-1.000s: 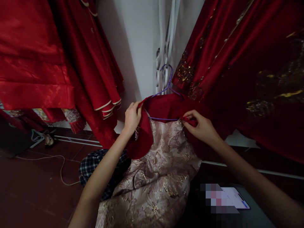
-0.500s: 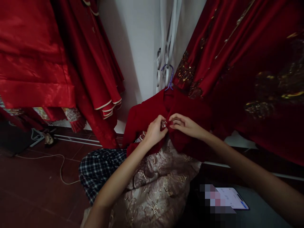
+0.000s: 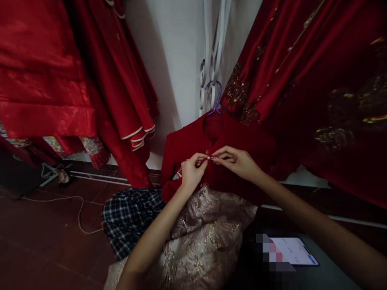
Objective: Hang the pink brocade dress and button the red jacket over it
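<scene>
A short red jacket [image 3: 184,141] hangs from a purple hanger [image 3: 217,100], its lower part over shiny pale floral brocade [image 3: 199,245]. At the middle of its front, my left hand [image 3: 192,171] and my right hand [image 3: 238,161] meet with fingertips nearly touching. Both are closed in a pinch on the front edges, at a small shiny bead fastener [image 3: 209,158]. Exactly which part each fingertip holds is hard to make out. Beaded trim [image 3: 177,174] shows on the jacket just left of my left hand.
Red garments [image 3: 121,88] hang at the left, and a red gown with gold embroidery [image 3: 302,80] hangs at the right. A white metal rack [image 3: 213,44] stands against the wall. Dark checked cloth [image 3: 130,217] lies below left. A lit phone [image 3: 298,250] rests at lower right.
My fingertips have drawn together at the bead fastener. The two front edges now meet, the jacket lies flatter and its round neckline shows more open.
</scene>
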`<state>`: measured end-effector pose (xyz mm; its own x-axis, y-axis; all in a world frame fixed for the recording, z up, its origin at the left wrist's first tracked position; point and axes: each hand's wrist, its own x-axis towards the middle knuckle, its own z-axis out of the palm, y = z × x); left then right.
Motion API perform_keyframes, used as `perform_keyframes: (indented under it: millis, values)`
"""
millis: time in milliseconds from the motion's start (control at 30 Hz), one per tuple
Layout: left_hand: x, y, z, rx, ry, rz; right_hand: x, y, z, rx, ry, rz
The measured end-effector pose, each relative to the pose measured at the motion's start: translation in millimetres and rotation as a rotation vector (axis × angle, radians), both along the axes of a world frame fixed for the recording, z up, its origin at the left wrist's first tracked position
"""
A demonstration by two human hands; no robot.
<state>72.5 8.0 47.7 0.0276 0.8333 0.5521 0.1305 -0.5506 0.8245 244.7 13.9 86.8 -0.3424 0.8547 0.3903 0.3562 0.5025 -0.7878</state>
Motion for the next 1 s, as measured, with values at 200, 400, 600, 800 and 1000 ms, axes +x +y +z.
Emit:
perform_keyframes:
  millis: [200,400,600,800,1000]
  values:
    - [-12,-3,25.0,0.127,0.331,-0.042,-5,-6,2.8,0.130,-0.014,-0.112]
    - [-15,2,34.1,0.180,0.468,-0.053,-7,-8,6.3,0.166,-0.020,-0.122]
    - [-18,5,44.2,0.275,0.704,-0.072,-5,1,5.4,0.165,-0.040,-0.077]
    - [-12,12,37.0,0.206,0.590,-0.158,-9,8,0.1,0.216,-0.020,-0.048]
    - [-8,16,-2.0,-0.318,-0.013,-0.352,-26,-16,-39.1,0.290,0.052,-0.107]
